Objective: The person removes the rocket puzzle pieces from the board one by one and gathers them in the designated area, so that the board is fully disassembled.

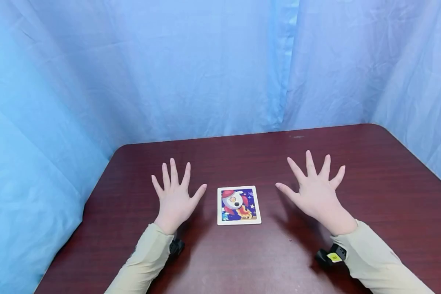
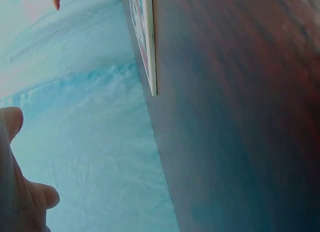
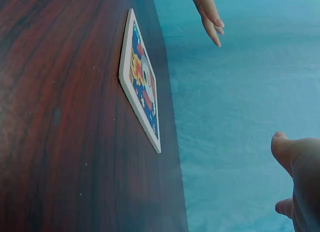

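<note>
A square picture puzzle board (image 1: 239,205) with a white frame lies flat on the table, showing a red and white rocket with flames on a dark blue starry ground. To its left, my left hand (image 1: 175,200) is held above the table, fingers straight and spread, touching nothing. My right hand (image 1: 317,192) hovers to the board's right, likewise spread and holding nothing. In the right wrist view the board (image 3: 140,81) appears edge-on, with my right thumb (image 3: 285,152) off to the side. Only a slice of the board (image 2: 145,41) shows in the left wrist view.
The dark red wood-grain table (image 1: 264,261) has rounded far corners. Light blue curtains (image 1: 206,69) hang behind it and along both sides. A black wrist camera (image 1: 176,247) sits under the left cuff, another (image 1: 339,251) with a yellow label under the right.
</note>
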Motion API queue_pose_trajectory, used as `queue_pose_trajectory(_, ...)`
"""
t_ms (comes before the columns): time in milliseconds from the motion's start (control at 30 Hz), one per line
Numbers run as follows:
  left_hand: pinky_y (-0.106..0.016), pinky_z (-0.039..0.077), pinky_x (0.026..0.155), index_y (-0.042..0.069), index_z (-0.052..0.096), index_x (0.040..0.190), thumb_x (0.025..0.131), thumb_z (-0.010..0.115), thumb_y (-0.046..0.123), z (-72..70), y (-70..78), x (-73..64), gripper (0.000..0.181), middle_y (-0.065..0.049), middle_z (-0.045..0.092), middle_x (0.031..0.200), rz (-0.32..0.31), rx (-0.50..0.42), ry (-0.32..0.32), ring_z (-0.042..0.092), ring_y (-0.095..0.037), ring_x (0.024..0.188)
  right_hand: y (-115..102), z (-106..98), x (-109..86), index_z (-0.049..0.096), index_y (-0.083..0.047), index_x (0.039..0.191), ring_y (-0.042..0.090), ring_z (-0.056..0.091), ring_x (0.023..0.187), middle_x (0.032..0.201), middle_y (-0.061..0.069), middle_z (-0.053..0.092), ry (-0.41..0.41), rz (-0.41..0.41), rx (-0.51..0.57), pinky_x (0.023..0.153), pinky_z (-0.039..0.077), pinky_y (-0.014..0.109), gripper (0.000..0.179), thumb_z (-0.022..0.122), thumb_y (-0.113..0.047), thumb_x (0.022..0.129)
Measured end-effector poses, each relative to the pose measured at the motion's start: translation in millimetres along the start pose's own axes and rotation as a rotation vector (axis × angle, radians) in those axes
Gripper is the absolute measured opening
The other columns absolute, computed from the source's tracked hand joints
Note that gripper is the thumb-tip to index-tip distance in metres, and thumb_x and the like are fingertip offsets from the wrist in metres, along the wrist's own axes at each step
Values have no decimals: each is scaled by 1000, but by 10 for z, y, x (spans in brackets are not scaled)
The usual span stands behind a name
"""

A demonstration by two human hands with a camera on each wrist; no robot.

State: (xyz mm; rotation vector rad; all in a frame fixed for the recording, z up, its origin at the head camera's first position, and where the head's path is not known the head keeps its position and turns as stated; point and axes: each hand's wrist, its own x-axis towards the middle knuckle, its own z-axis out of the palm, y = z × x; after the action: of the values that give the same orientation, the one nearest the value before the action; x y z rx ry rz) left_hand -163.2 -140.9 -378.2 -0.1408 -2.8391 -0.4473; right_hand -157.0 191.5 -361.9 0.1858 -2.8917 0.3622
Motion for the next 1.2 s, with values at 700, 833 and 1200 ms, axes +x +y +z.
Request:
queue_pose_trajectory(700,-64,-8,108,19,25,151,90,53,54,56,84,9,76,-14,2,160,59,-4,-45,-5,-37,146,-130,108,44,37,-17,145,55,6,137,154,23,19,27,-98,31,99,-6,75,73,53,-58,87)
queue_pose_trajectory(833,-64,-6,109,19,25,151,89,53,54,92,138,25,77,-14,1,160,78,-4,-98,-2,-37,146,-174,169,106,40,-14,143,51,13,136,153,23,22,-3,-127,67,100,0,71,68,55,-52,88)
queue_pose_trajectory(1200,-61,4,113,11,25,151,91,54,49,211,282,52,77,-16,12,158,176,-99,-319,9,-36,145,-308,503,260,51,-5,136,42,38,130,145,21,40,-131,-164,341,99,23,62,55,58,-37,92)
